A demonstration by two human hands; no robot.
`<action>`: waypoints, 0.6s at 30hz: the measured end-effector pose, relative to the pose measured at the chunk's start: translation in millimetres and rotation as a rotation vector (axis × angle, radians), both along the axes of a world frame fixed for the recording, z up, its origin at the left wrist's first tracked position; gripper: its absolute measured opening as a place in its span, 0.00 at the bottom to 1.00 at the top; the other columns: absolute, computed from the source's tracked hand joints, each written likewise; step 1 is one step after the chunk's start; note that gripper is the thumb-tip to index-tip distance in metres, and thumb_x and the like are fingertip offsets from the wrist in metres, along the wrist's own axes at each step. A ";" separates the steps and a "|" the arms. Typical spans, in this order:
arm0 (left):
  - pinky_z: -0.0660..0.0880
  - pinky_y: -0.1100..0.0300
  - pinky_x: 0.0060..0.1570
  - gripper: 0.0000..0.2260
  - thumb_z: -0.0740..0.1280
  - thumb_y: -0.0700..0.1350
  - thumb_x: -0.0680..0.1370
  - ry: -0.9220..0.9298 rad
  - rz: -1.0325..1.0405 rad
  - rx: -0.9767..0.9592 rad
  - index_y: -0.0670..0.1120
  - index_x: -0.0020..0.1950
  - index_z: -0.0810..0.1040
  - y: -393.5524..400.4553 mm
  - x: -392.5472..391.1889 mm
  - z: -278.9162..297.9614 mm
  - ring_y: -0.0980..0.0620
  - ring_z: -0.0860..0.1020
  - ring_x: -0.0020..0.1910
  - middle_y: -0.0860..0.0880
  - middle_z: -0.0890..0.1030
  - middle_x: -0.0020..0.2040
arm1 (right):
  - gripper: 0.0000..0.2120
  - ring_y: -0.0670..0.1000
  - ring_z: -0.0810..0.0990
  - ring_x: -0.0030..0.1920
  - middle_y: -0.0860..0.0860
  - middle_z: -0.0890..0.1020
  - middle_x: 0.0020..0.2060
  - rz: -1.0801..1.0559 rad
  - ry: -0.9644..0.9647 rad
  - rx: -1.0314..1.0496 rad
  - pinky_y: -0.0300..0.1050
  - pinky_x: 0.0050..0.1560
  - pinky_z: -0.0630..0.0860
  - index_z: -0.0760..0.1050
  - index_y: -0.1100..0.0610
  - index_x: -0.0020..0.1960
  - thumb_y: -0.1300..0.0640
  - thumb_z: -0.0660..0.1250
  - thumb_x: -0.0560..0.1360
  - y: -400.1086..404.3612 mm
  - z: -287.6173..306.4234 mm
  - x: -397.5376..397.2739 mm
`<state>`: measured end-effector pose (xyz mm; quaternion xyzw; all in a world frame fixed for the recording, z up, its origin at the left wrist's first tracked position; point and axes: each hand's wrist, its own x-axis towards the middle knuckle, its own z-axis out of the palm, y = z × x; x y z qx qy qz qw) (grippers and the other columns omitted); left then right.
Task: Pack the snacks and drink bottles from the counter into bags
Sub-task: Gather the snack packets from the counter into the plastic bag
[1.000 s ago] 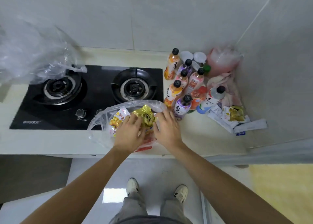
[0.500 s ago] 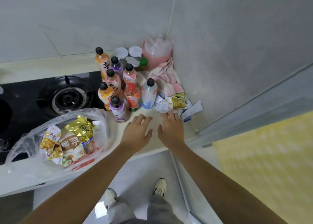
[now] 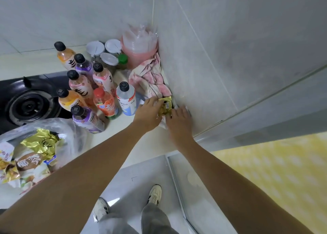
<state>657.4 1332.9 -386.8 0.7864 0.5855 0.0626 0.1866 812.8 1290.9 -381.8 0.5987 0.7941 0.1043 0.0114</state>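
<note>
A gold snack packet (image 3: 165,105) lies in the counter's corner by the right wall, on top of white packets (image 3: 184,108). My left hand (image 3: 148,113) pinches the gold packet's left edge. My right hand (image 3: 178,121) lies over the white packets just right of it, its fingertips hidden. Several drink bottles (image 3: 104,106) stand in a cluster to the left, a clear one (image 3: 126,99) nearest my left hand. A clear plastic bag (image 3: 70,132) holding snack packets (image 3: 41,142) lies at the lower left.
A black gas burner (image 3: 30,106) sits left of the bottles. Behind them stand white-lidded jars (image 3: 106,53) and a pink stack of plastic ware (image 3: 139,46). A pink cloth (image 3: 152,77) is bunched against the right wall (image 3: 221,65). The counter edge (image 3: 150,154) runs below my arms.
Both hands left the snack bag and reached right to the corner, where they now touch the gold and white packets. My view swung right with them.
</note>
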 end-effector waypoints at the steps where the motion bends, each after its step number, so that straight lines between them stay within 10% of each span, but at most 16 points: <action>1: 0.76 0.42 0.62 0.31 0.73 0.50 0.76 0.016 -0.005 -0.010 0.51 0.76 0.66 1.5 1.8 -2.0 0.43 0.67 0.73 0.47 0.68 0.74 | 0.11 0.58 0.82 0.53 0.53 0.85 0.43 0.011 -0.009 0.010 0.56 0.70 0.71 0.84 0.55 0.45 0.51 0.81 0.68 1.8 -2.7 0.7; 12: 0.76 0.45 0.57 0.42 0.72 0.58 0.68 0.042 0.091 -0.049 0.47 0.76 0.59 -12.2 -5.6 -6.5 0.39 0.75 0.62 0.43 0.73 0.67 | 0.06 0.57 0.79 0.50 0.52 0.83 0.47 0.050 -0.201 -0.055 0.52 0.55 0.69 0.83 0.52 0.48 0.53 0.69 0.74 1.2 -3.3 10.2; 18: 0.73 0.50 0.53 0.27 0.68 0.61 0.70 0.027 0.152 -0.061 0.48 0.62 0.67 -42.5 -30.7 6.9 0.44 0.75 0.57 0.47 0.77 0.56 | 0.07 0.58 0.79 0.48 0.53 0.82 0.46 -0.065 -0.233 -0.161 0.53 0.51 0.73 0.82 0.54 0.49 0.57 0.73 0.71 -7.0 17.3 -3.9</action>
